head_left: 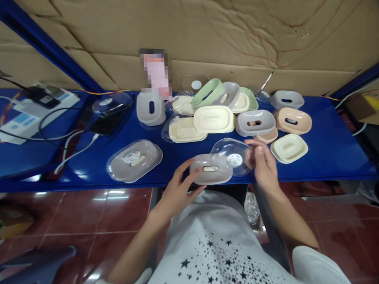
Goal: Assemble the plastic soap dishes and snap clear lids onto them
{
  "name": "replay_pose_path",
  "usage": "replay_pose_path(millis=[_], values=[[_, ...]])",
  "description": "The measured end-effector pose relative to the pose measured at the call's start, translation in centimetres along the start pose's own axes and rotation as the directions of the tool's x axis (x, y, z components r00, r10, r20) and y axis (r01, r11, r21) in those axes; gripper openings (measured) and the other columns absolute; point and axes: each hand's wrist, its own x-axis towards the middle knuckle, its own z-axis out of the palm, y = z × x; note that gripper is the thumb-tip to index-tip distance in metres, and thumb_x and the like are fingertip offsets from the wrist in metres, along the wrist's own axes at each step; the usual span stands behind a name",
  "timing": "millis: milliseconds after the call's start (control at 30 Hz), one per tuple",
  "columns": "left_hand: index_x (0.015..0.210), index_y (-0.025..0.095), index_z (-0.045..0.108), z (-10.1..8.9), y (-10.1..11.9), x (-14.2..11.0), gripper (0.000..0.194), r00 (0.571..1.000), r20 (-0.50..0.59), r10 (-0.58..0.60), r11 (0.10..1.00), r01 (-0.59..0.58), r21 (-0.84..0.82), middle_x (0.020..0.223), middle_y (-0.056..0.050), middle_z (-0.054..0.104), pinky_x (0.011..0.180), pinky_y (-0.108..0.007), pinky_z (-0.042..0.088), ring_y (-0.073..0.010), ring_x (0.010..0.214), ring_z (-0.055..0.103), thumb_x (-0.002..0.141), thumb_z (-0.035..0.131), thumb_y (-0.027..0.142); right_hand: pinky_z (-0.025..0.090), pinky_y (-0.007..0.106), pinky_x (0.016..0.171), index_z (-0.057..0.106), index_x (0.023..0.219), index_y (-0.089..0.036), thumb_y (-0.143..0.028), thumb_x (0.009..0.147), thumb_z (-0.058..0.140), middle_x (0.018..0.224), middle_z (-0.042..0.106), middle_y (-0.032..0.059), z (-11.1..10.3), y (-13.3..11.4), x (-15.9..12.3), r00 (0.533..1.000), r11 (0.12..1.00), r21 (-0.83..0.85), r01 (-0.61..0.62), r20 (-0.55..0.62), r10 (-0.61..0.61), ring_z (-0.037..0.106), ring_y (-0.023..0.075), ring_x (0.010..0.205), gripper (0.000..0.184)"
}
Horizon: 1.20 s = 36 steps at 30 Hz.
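Observation:
My left hand (178,188) grips the left end of a grey soap dish (206,171) at the near edge of the blue table (333,153). My right hand (263,164) holds a clear plastic lid (230,155) with a round sticker, tilted up over the dish's right side. The lid's lower edge rests on the grey dish. A finished grey dish under a clear lid (134,160) lies to the left.
Several loose soap dishes and trays in cream (213,118), green (208,91), grey (255,122) and peach (292,119) crowd the table's middle and back. Another clear lid (112,104) lies at back left. Cables and a white box (36,112) occupy the left end. Cardboard lines the wall behind.

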Motion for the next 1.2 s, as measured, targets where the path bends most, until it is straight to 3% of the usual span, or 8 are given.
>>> replay_pose_path(millis=[67,167,300,533,733,867,1033,1200], values=[[0.165,0.033,0.035,0.2,0.0,0.1,0.084,1.0,-0.003,0.003,1.0,-0.003,-0.006,0.162,-0.019,0.047,0.113,-0.052,0.061,-0.0343,0.15,0.056,0.095,0.081,0.027,0.05,0.027,0.05,0.067,0.134,-0.027,-0.05,0.116,0.041,0.092,0.068,0.0024,0.6,-0.2,0.6,0.995,0.998,-0.056,-0.023,0.094,0.028,0.057,0.0122,0.058,0.039],[0.168,0.033,0.031,0.3,0.1,0.3,0.087,1.0,0.02,-0.011,1.0,0.011,-0.006,0.169,-0.021,0.04,0.115,-0.053,0.06,-0.0357,0.155,0.05,0.096,0.08,0.026,0.065,0.035,0.082,0.067,0.143,-0.027,-0.048,0.112,0.053,0.136,0.07,0.0115,1.2,-0.4,1.0,0.968,0.97,-0.221,0.098,0.247,-0.041,0.074,0.0186,0.093,0.04],[0.167,0.031,0.036,-0.1,0.1,0.7,0.08,0.998,0.068,0.017,1.0,-0.017,0.007,0.17,-0.021,0.042,0.12,-0.057,0.054,-0.0368,0.158,0.046,0.099,0.077,0.025,0.054,0.048,0.118,0.062,0.153,-0.029,-0.036,0.114,0.05,0.154,0.065,0.0095,1.8,-0.9,0.5,0.904,0.93,-0.27,0.249,0.411,-0.122,0.063,0.0257,0.141,0.041],[0.163,0.031,0.042,-0.9,-0.4,0.6,0.073,0.997,0.076,-0.028,0.999,0.03,-0.023,0.169,-0.019,0.046,0.12,-0.054,0.055,-0.0341,0.157,0.048,0.099,0.077,0.028,0.054,0.054,0.119,0.05,0.163,-0.03,-0.031,0.115,0.047,0.153,0.066,0.0096,2.8,-1.2,0.6,0.842,0.859,-0.325,0.396,0.501,-0.199,0.061,0.0268,0.144,0.049],[0.158,0.032,0.048,-1.3,-0.8,0.1,0.066,0.976,0.134,-0.174,0.98,0.185,-0.07,0.169,-0.017,0.046,0.118,-0.055,0.056,-0.0341,0.153,0.054,0.099,0.077,0.041,0.047,0.053,0.127,0.04,0.169,-0.031,-0.038,0.113,0.051,0.17,0.047,0.0106,3.9,-1.3,1.5,0.71,0.836,-0.223,0.502,0.657,-0.251,0.045,0.027,0.158,0.057],[0.156,0.033,0.049,-1.8,-0.8,0.0,0.063,0.968,0.15,-0.199,0.97,0.217,-0.112,0.171,-0.016,0.043,0.12,-0.056,0.054,-0.034,0.155,0.051,0.099,0.076,0.041,0.045,0.059,0.127,0.036,0.171,-0.031,-0.042,0.112,0.053,0.17,0.045,0.0148,4.6,-0.8,1.4,0.689,0.78,-0.247,0.575,0.661,-0.299,0.044,0.0313,0.157,0.062],[0.151,0.033,0.054,-2.6,-0.9,0.3,0.058,0.946,0.199,-0.256,0.94,0.291,-0.176,0.166,-0.013,0.048,0.121,-0.055,0.052,-0.0324,0.154,0.052,0.098,0.077,0.046,0.043,0.061,0.128,0.024,0.175,-0.029,-0.061,0.099,0.07,0.176,0.034,0.0172,4.1,-1.1,1.6,0.611,0.747,-0.243,0.618,0.747,-0.262,0.037,0.0362,0.162,0.095],[0.163,0.034,0.041,-2.5,-1.2,0.3,0.081,0.936,0.199,-0.291,0.923,0.329,-0.199,0.166,-0.013,0.051,0.124,-0.054,0.049,-0.0325,0.154,0.052,0.094,0.081,0.051,0.045,0.059,0.127,0.029,0.174,-0.029,-0.06,0.098,0.073,0.175,0.037,0.0162,3.8,-2.1,2.0,0.602,0.734,-0.271,0.623,0.766,-0.228,0.04,0.0351,0.16,0.092]])
